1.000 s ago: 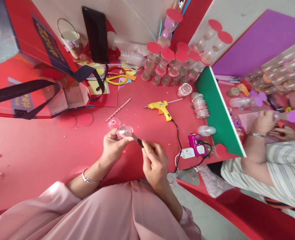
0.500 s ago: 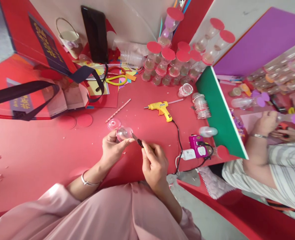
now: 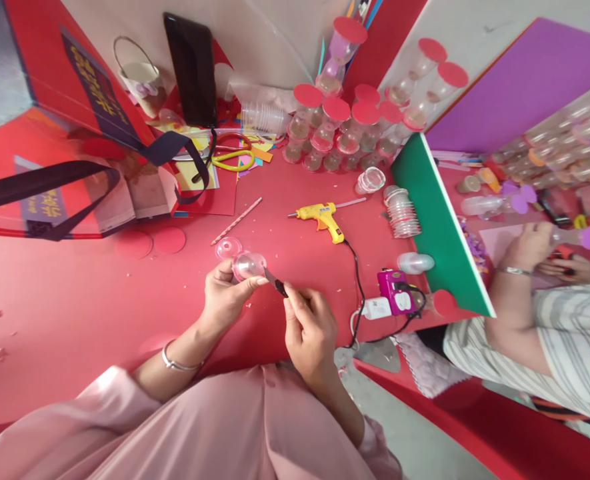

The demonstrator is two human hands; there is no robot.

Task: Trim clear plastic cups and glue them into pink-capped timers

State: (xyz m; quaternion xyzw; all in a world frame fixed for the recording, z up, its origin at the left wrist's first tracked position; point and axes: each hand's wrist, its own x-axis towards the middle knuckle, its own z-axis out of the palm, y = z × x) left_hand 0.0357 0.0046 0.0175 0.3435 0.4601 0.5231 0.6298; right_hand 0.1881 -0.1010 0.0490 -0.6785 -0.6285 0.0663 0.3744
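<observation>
My left hand [image 3: 226,293] is closed around a clear plastic cup [image 3: 247,266], lying on its side with its narrow end to the right. A small craft knife [image 3: 277,284] is pinched in my right hand [image 3: 311,327], its blade tip touching or very near that narrow end. Just behind the cup, a clear round lid [image 3: 229,248] lies on the red table [image 3: 95,313]. Farther back are a striped paper straw [image 3: 237,221] and a yellow hot glue gun [image 3: 322,219] with a glue stick in its rear.
Cup hourglasses with red discs [image 3: 335,109] crowd the back. Stacked lids [image 3: 402,212] stand by a green divider [image 3: 449,227]. A purple power adapter [image 3: 395,292] trails cables at right. Red bags [image 3: 75,153] fill the left; scissors [image 3: 232,160] lie behind. A co-worker's hands [image 3: 529,247] work beyond the divider.
Hardly anything differs. The knife blade and my right hand have shifted very slightly down and right from the cup's end; my left hand keeps its place.
</observation>
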